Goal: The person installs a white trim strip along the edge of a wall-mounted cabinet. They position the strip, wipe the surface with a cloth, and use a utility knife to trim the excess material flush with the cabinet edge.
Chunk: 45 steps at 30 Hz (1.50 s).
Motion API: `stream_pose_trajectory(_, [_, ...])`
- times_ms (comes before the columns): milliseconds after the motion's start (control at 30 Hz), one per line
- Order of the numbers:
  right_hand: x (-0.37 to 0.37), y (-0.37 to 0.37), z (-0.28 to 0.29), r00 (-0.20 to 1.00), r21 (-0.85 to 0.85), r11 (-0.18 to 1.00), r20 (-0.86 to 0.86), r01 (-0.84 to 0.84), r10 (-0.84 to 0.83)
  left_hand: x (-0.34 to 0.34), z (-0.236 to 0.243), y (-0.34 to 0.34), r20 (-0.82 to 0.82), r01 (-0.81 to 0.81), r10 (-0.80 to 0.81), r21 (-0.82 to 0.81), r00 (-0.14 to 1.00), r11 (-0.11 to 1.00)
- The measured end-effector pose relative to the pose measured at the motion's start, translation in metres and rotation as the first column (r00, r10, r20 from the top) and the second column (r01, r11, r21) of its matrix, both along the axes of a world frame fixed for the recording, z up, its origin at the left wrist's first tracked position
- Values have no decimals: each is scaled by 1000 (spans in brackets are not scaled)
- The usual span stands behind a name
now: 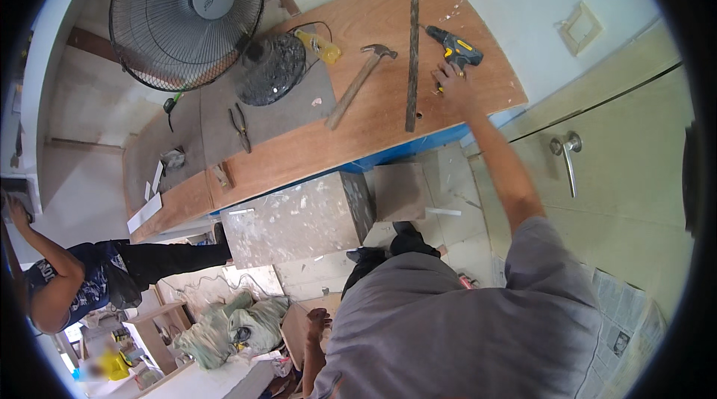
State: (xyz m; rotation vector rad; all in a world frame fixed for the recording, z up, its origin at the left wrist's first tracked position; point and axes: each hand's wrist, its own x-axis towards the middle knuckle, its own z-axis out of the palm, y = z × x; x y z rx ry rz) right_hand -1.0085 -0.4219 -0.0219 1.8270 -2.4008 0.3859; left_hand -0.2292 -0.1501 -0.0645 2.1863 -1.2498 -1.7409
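Note:
My right hand (455,90) is on the handle of a black-and-yellow cordless drill (461,51), with its fingers closed over it. The drill lies on its side at the right end of the wooden counter (358,18), its chuck pointing left. Just left of it is a long, dark, narrow strip of wood (413,63). A claw hammer (360,87) with a wooden handle lies farther left. Down at my left side hangs my left hand (320,320), its fingers curled in and nothing visible in them.
A black fan (187,18) stands on the counter's left part, near pliers (240,129) and a yellow bottle (320,47). Below the counter is a paint-spattered box (291,220). Another person (82,279) stands at far left. A door with a lever handle (570,160) is at right.

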Motion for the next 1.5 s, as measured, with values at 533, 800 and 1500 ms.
stream_pose_trajectory(533, [100, -111, -18, 664, 193, 763, 393, 617, -636, 18, -37, 0, -158, 81, -95, -91, 983, 992])
stream_pose_trajectory(800, [79, -157, -21, 286, 396, 544, 547, 740, -787, -32, -7, -45, -110, 74, -81, -62, 991, 995])
stream_pose_trajectory(1500, [176, 98, 97, -223, -297, 955, 929, 21, 294, -110, -8, -116, -195, 15, -54, -199, 979, 980])
